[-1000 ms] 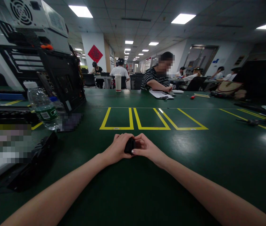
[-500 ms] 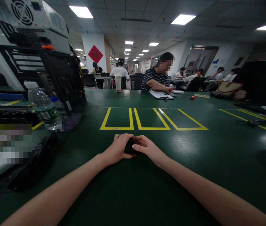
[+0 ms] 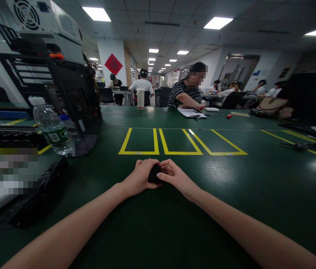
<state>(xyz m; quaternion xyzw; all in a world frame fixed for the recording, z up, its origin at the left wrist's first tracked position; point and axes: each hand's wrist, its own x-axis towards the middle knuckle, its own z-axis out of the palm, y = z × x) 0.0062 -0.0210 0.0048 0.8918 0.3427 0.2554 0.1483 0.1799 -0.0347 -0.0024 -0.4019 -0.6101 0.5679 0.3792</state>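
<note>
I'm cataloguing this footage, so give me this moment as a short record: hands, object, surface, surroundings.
Left hand: bare left hand wrapped around a small black object
Right hand: bare right hand, thumb and fingertips at the object's right side
Object shape: partly hidden
Surface: smooth dark-green tabletop
Beyond hands: three yellow tape outlines
Left side: clear plastic bottle with green label
Across table: person in black-and-white striped top
</note>
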